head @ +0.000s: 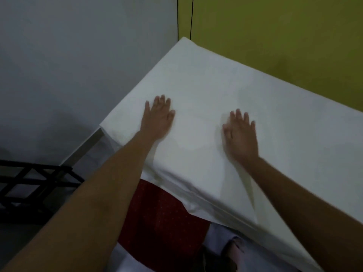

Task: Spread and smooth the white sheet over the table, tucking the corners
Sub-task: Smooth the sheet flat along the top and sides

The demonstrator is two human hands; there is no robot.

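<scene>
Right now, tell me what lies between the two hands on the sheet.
Only bare white sheet, faintly creased, lies between the left hand and the right hand; both rest flat on it. The head view shows this.

The white sheet (216,91) hides the tabletop completely and runs off the picture's right edge, so its corners on that side cannot be seen. The right hand (240,134) is blurred, its fingers smearing into the cloth; the left hand (158,116) is less so. Red patterned fabric (163,216) disappears under the sheet's near edge. The black rack (29,183) is cut by the left border. Under the near edge, pale and dark shapes (233,250) are too blurred to identify.
</scene>
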